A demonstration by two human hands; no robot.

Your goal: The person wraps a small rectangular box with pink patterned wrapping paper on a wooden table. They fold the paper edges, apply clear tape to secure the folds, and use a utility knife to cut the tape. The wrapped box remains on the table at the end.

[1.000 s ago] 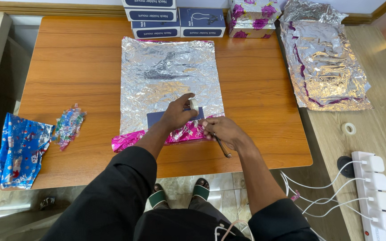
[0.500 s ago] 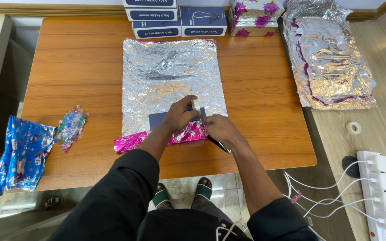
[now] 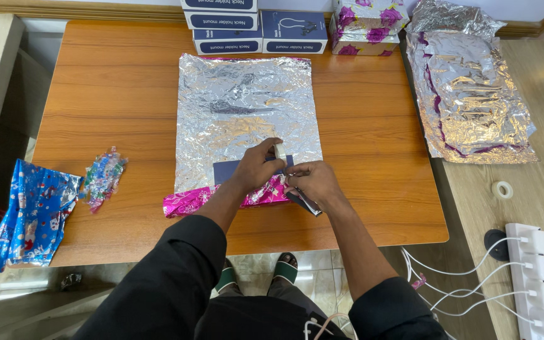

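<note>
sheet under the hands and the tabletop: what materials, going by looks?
Sheet: looks like metallised foil wrapping paper, silver side up, shiny and heavily creased; a pink printed face shows at the folded near edge. Foil or foil-coated paper, cannot tell which.
Tabletop: looks like wood or wood-look laminate, orange-brown with straight grain lines and a smooth, low-sheen finish; solid or veneer cannot be told.

An orange wooden table stands over a pale tiled floor.

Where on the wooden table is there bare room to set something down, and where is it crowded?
Bare wood lies left of the foil sheet, above the small crumpled scrap, and right of the sheet up to the table edge. It is crowded along the far edge by the stacked boxes, and where the left hand and right hand meet.
</note>
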